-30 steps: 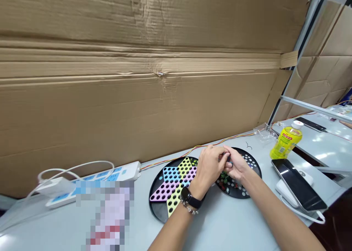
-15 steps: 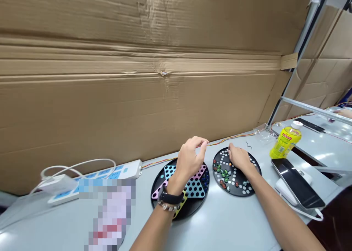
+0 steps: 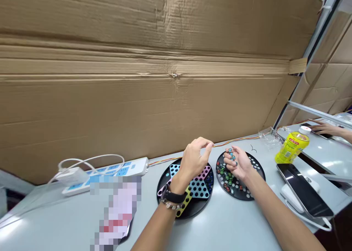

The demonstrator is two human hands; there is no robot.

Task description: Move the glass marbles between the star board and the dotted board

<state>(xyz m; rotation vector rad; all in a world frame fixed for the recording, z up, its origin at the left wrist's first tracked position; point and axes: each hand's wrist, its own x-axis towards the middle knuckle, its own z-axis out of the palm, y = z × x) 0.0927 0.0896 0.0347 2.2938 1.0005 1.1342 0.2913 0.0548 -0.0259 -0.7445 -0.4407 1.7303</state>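
Observation:
My left hand (image 3: 192, 161), with a black watch and a beaded bracelet at the wrist, hovers over a round Chinese checkers board (image 3: 196, 211). Its fingers are curled toward the thumb; whatever may be inside is hidden. The board has a coloured star of holes, with dark blue marbles (image 3: 210, 180) along its right side. My right hand (image 3: 242, 166) is turned palm up above a second round black board (image 3: 242, 196) with pale dots, and its bent fingers hold several bluish marbles (image 3: 232, 158). Green marbles (image 3: 228, 176) and reddish ones lie loose on that second board.
Left of the boards are a white power strip (image 3: 140, 167) with a plugged-in charger and a blurred flat item (image 3: 121, 214). To the right stand a yellow drink bottle (image 3: 293, 145) and a phone (image 3: 305, 190) on a white device. Another person's hand (image 3: 327, 128) rests farther right. Cardboard (image 3: 137, 111) walls the back.
My right hand has lifted off the second board and turned palm up, now showing marbles in its fingers. My left hand keeps its pose. Another person's hand has come farther into view at right.

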